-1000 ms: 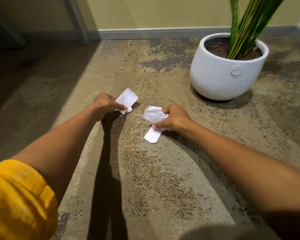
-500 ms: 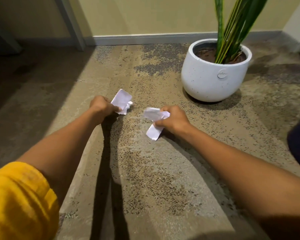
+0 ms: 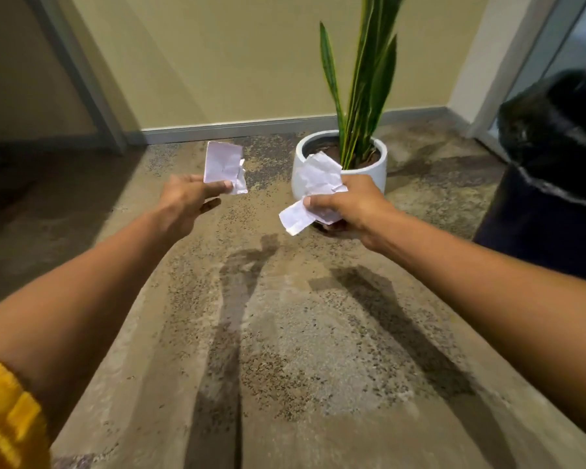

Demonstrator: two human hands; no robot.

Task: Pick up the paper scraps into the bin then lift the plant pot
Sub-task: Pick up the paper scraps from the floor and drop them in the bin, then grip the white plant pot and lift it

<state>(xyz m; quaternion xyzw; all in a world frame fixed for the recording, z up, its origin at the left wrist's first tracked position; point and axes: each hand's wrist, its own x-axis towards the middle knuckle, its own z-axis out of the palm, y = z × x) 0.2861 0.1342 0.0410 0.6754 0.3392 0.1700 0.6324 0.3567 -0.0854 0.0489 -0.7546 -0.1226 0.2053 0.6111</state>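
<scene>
Both hands pinch scraps, left hand (image 3: 186, 198) one, right hand (image 3: 352, 208) two; the bin (image 3: 552, 184) stands right, nearer the right hand.

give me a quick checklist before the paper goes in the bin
1. Left hand pinches its paper scrap: ok.
2. Right hand grips the crumpled scraps: ok.
3. Bin in view, at the right: ok.
4. Hands over the bin: not ok, both are left of it.
5. Bin opening unobstructed: cannot tell, too dark.
6. Plant pot upright on the floor: ok.
</scene>
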